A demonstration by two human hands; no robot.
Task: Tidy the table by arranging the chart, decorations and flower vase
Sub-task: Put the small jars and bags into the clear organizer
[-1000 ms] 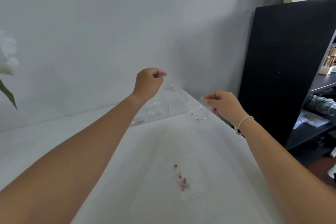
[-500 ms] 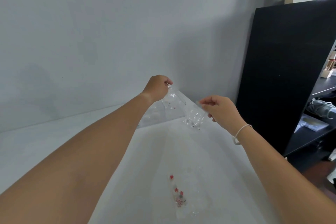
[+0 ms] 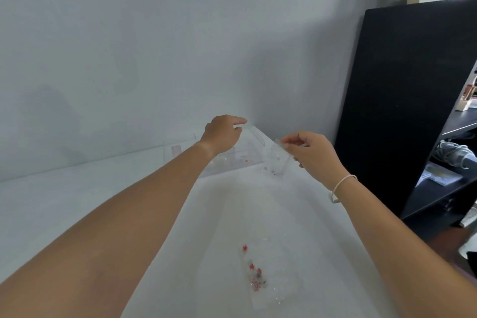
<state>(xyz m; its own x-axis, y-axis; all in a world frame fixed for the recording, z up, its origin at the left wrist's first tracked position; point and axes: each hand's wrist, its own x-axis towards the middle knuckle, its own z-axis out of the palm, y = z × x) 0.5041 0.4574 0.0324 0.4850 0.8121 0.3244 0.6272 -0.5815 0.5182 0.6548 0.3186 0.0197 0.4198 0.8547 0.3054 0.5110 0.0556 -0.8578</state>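
Note:
A clear acrylic box (image 3: 258,137) stands at the table's far right corner against the wall. My left hand (image 3: 224,137) hovers over it with the index finger stretched out and nothing visible in the fingers. A small red piece (image 3: 246,161) lies inside the box. My right hand (image 3: 313,153) pinches the top of a small clear packet (image 3: 278,161) with tiny decorations in it, hanging just right of the box. Nearer to me, another clear packet (image 3: 258,277) with red star decorations lies flat on the white table (image 3: 103,188). Neither chart nor flower vase is in view.
A grey wall (image 3: 180,46) runs along the table's far edge. A tall black panel (image 3: 402,100) stands just right of the table. Beyond it, a dark shelf (image 3: 438,183) holds cables and papers.
My left hand dropped over the box and loosened its fingers; the small packet with the red piece it held now lies in the box. My right hand stayed beside the box with its packet.

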